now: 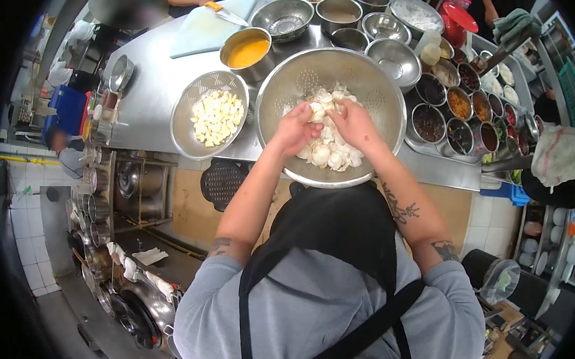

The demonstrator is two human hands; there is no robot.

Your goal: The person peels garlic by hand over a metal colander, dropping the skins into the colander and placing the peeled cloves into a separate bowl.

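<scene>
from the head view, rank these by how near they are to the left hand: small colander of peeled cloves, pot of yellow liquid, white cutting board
1. small colander of peeled cloves, just left of the left hand
2. pot of yellow liquid, beyond it, up the counter
3. white cutting board, farthest, at the far left with a knife on it

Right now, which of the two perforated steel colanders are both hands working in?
The large colander, heaped with whole garlic pieces; left hand and right hand meet over it. The smaller colander beside it holds peeled cloves, untouched.
</scene>
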